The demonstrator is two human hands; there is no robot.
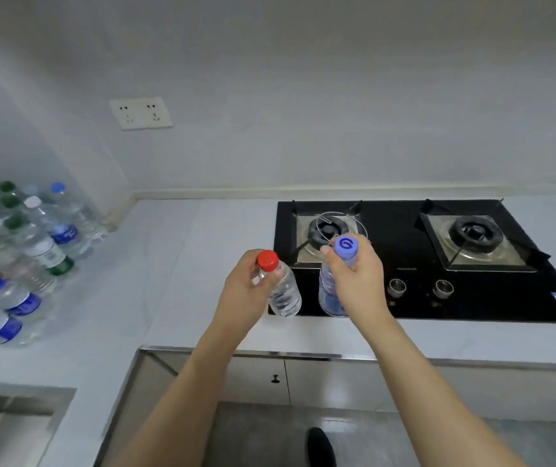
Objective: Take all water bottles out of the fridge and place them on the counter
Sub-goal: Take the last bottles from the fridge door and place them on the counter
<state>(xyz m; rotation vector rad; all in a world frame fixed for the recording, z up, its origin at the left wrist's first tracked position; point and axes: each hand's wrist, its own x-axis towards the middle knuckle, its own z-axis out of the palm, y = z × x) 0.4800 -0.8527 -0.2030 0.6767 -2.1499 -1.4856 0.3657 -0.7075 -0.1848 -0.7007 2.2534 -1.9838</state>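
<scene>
Red-capped bottle sits gripped near its neck in the left hand; the right hand grips the blue-capped bottle, both above the bench by the stove.

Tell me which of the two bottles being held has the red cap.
The bottle in the left hand, the red-capped bottle. The right hand holds the blue-capped bottle, whose cap is blue with a swirl mark.

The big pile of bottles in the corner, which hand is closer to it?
The left. The left hand, holding the red-capped bottle, is nearer the pile of bottles; the right hand, holding the blue-capped bottle, is farther over the stove.
</scene>
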